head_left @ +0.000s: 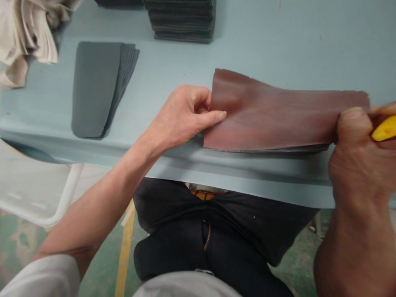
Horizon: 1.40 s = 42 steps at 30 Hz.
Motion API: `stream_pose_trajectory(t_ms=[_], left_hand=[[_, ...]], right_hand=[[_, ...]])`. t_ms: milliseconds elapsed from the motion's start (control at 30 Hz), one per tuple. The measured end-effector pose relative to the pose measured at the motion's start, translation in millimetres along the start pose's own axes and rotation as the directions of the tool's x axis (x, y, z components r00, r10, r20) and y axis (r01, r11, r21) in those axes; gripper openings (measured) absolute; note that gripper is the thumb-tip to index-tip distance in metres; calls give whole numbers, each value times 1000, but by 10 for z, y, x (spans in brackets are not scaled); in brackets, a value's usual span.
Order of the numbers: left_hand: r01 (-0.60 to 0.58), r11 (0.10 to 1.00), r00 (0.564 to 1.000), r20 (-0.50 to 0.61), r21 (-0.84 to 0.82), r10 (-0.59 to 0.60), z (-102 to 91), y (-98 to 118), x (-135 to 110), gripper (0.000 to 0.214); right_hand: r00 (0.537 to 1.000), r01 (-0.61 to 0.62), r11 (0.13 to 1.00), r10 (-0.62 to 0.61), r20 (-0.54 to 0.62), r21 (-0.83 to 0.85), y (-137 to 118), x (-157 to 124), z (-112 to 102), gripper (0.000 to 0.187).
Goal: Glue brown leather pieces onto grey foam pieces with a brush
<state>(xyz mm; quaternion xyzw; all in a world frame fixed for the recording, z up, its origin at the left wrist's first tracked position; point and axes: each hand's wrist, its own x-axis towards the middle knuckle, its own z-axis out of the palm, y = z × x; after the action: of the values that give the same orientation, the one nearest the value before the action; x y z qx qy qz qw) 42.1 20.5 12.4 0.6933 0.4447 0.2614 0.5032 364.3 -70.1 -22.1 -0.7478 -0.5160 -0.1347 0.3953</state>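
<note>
A reddish-brown leather piece [278, 117], slightly bowed and lifted at its left end, lies over dark pieces [297, 149] whose edges show beneath it. My left hand [193, 113] pinches its left edge, thumb on top and fingers curled under. At the right end, my right hand [360, 152] presses its thumb on the brown leather. A yellow tool handle [385, 128] also sits in that hand; its other end is hidden, so I cannot tell the tool's kind.
A fanned stack of dark grey pieces [95, 88] lies left on the blue-green table cover [262, 53]. At the back stands a tall dark stack [182, 20]. Beige strips [29, 37] lie at the far left. Below the table edge is a white plastic tray [62, 202].
</note>
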Motion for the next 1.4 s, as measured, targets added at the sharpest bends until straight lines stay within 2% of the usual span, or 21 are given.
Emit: stream_pose_trajectory(t_ms=[67,133,267,400,667,900,1133,1400], left_hand=[[9,1000,1000,-11,7,-9,11,5,-7,34],[17,1000,1000,-24,4,-17,21,14,-16,34],[26,1000,999,-47,6,-26,38,24,-29,35],[4,1000,999,-46,13,-4,50,9,-32,32],[-14,999,998,-69,32,16,67,-11,-50,29],[5,998,995,-97,57,0,61,-34,-60,35],[-11,999,994,-104,40,15,73,-23,-61,40],[106,990,986,-140,95,-92,87,83,-73,48]], right_hand=[[995,91,993,-88,-41,77,3,-4,16,26],[992,123,986,-119,-41,115,0,-12,17,25],[996,90,983,-93,11,158,-23,-27,-4,23],[999,43,979,-47,14,197,-41,-33,-6,23],[997,68,958,-71,1,277,-99,-42,14,19],[989,142,928,-118,-89,343,-51,-20,104,22],[991,136,924,-121,-65,359,-50,-40,119,23],[999,50,920,-37,-39,389,-151,-66,81,25]])
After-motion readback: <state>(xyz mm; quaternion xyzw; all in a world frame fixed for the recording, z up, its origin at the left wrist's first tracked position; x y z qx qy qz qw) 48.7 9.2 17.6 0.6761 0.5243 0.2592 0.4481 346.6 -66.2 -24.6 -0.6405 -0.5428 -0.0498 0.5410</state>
